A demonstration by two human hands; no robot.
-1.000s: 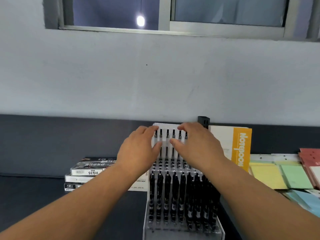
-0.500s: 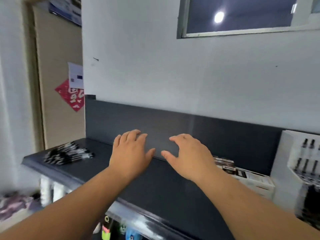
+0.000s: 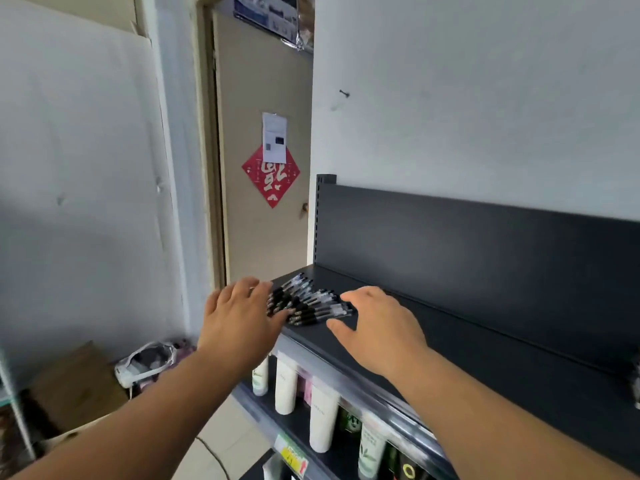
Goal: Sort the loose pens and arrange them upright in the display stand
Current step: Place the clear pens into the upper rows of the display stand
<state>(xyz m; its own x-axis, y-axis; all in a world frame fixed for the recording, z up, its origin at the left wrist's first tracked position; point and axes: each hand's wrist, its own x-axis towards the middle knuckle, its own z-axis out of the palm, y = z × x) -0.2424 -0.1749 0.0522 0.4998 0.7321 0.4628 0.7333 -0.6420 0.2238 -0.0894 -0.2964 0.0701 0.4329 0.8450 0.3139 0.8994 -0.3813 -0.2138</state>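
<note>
The loose pens (image 3: 304,303) lie heaped at the left end of the dark shelf (image 3: 467,341), close to its front edge; the display stand is out of view. The left hand (image 3: 239,320) and the right hand (image 3: 377,327) flank the heap, fingers spread and grasping nothing. A hasty scoop could roll the round pens off that corner or let some slip from the bunch.
</note>
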